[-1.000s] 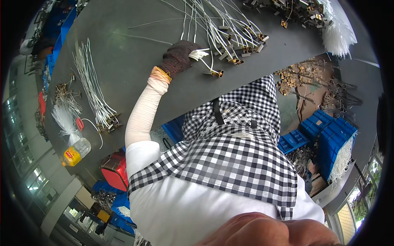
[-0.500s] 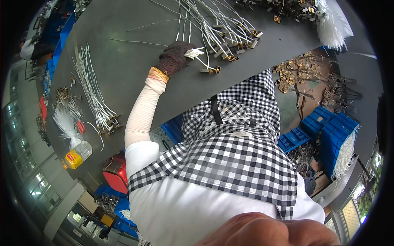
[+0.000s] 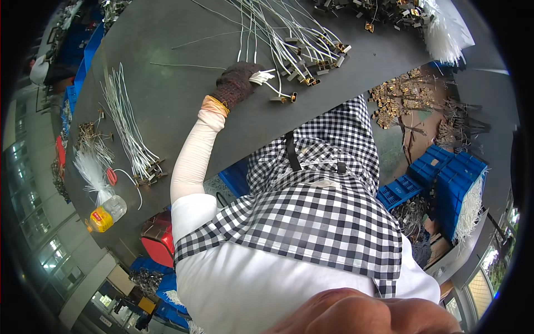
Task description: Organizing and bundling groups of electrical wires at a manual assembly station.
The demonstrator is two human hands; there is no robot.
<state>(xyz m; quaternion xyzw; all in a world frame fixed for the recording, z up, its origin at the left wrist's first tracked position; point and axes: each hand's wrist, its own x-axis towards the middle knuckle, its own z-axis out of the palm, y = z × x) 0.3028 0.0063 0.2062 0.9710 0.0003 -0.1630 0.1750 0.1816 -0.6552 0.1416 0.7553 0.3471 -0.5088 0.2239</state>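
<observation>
My left hand [image 3: 236, 84], in a dark knitted glove, is closed around a bundle of white wires [image 3: 261, 77] above the grey table [image 3: 178, 92]. The bundle's short ends stick out on the right side of the fist. From there one white wire runs to a small brass-and-grey end piece [image 3: 292, 97] beside the hand. Just beyond, a spread of white wires [image 3: 278, 42] with similar end pieces [image 3: 311, 69] lies fanned out on the table. My right hand is not in view.
At left lie another row of white wires [image 3: 127, 125], red-handled scissors [image 3: 112, 177], a bunch of clear plastic strands [image 3: 92, 170] and a yellow-labelled bottle [image 3: 107, 214]. More parts [image 3: 384, 12] are heaped at the far right. Blue crates [image 3: 459, 183] stand below the table's right edge.
The whole view has shifted slightly. My left hand stays closed on the wire bundle in nearly the same spot, and the fanned wires sit a little farther left in the picture.
</observation>
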